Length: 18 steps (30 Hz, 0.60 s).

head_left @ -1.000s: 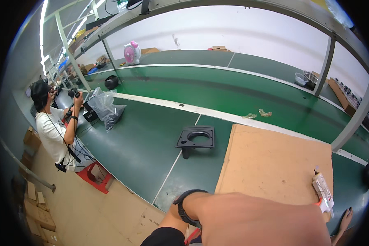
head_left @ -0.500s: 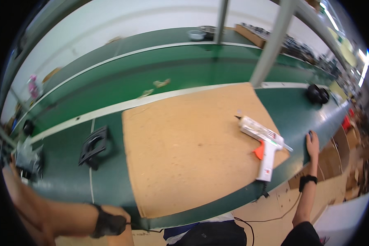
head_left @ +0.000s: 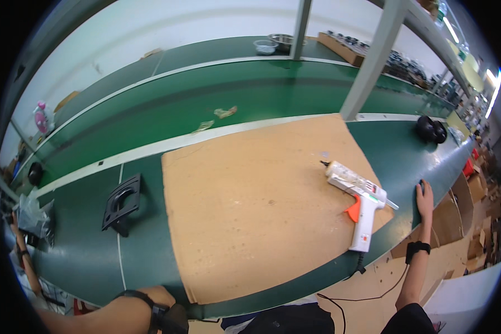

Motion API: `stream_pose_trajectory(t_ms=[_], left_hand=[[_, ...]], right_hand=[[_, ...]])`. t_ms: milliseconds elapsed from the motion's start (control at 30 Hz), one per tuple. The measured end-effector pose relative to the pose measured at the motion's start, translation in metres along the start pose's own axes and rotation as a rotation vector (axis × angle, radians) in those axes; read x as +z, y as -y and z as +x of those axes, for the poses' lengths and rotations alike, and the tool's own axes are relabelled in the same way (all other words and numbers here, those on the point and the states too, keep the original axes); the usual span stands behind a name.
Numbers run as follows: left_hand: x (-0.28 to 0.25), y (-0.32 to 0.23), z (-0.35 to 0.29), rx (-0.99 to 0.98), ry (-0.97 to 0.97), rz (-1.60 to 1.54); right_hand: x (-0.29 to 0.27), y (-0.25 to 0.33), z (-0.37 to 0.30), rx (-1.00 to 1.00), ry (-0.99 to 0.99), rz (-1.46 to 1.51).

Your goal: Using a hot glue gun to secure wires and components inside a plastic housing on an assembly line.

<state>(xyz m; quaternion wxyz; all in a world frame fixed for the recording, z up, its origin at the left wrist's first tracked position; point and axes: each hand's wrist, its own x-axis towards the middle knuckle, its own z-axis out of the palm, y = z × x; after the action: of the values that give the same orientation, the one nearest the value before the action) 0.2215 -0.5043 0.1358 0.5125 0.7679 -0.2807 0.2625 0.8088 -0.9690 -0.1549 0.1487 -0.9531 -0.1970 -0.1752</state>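
My right hand (head_left: 425,199) lies at the front edge of the green table on the right. Its fingers stretch forward, with a small dark spot by the fingertips that I cannot make out. To its left, a white hot glue gun (head_left: 362,203) with an orange trigger lies on a sheet of cardboard (head_left: 234,222), its handle past the sheet's edge. My left hand (head_left: 89,317) is low at the left, a black band at its wrist; its fingers are cut off by the dark rim. Nearest it on the table stands a black plastic frame (head_left: 122,203) with a rounded opening.
Another person's arm (head_left: 25,253) reaches in at the far left beside a clear plastic bag (head_left: 34,217). A grey post (head_left: 373,61) rises behind the cardboard. Black round parts (head_left: 430,129) sit at the right. Cardboard boxes (head_left: 448,222) stand below the table's right edge.
My left hand has dropped lower and toward the rim, uncovering the other person's arm. The view has shifted slightly. My right hand and the glue gun stay in place.
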Motion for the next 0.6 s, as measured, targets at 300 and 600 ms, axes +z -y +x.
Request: stream_pose_trajectory(t_ms=[300, 600], left_hand=[[0.0, -0.021, -0.011, -0.11, -0.045, 0.059], [-0.007, -0.043, -0.024, -0.238, -0.071, 0.114]], right_hand=[[0.003, 0.01, 0.001, 0.039, 0.037, -0.033], [0.0, -0.001, 0.005, 0.012, 0.026, -0.007]])
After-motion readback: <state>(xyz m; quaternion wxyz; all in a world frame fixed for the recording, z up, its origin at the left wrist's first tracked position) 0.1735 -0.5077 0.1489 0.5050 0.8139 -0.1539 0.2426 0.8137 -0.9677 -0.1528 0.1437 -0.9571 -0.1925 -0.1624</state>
